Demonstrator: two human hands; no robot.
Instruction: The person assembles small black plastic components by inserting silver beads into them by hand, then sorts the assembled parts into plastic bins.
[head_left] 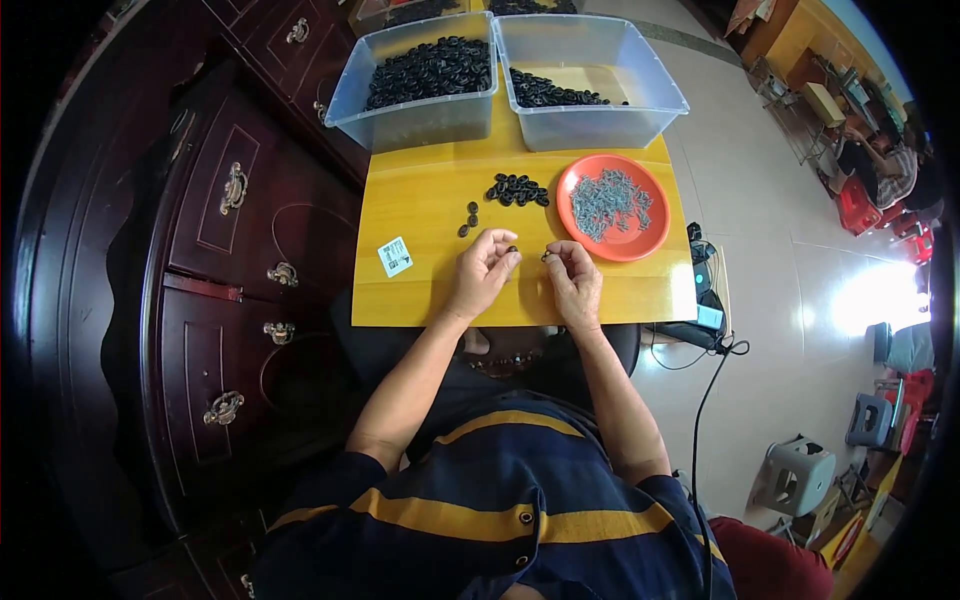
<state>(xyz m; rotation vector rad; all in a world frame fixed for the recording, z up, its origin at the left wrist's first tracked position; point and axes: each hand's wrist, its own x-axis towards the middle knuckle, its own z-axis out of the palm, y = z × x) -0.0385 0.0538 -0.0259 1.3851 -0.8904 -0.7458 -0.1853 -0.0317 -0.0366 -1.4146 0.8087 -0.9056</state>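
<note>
Over the near part of the yellow table, my left hand [484, 272] pinches a small black round piece [513, 249] between thumb and fingertips. Close by on the right, my right hand [575, 282] is closed in a pinch as well; the tiny thing at its fingertips is too small to name. Beyond my hands lies a loose pile of black oval pieces [517, 190]. A short row of similar dark pieces [472, 219] rests to the left of it. An orange-red plate [650, 244] at the right holds many small grey metal pins or screws [608, 203].
Two clear plastic bins stand at the far edge: the left bin [420, 122] is heaped with black pieces, the right bin [600, 130] has fewer. A white label [395, 257] lies on the table [420, 295]. Dark drawers [235, 250] flank the left; a cable [700, 420] hangs right.
</note>
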